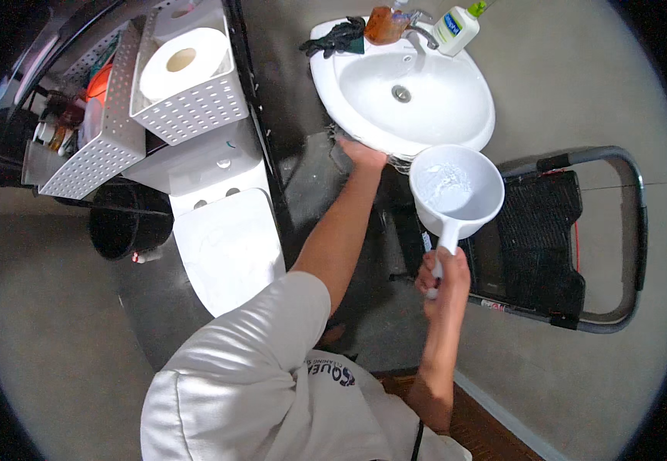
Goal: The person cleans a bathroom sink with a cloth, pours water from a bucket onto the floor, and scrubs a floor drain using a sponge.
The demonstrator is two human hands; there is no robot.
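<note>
My right hand (446, 271) grips the handle of a white plastic water dipper (489, 210), which is held just in front of the washbasin rim. Some clear, rippled water shows in the bottom of its bowl. My left hand (362, 154) reaches to the front left outer side of the white ceramic washbasin (325, 98), just below the rim. Part of that hand is hidden by the rim, and no object shows in it. Wet streaks or splashes appear along the basin's lower edge, between my hand and the dipper. The metal drain (401, 94) is visible in the bowl.
Black gloves (339, 36), an amber liquid bottle (384, 26), a faucet (423, 36) and a white pump bottle (456, 29) stand along the basin's back. A folded step stool (541, 230) is at right. Left are a toilet (230, 253), perforated baskets (195, 112) and a black bin (117, 222).
</note>
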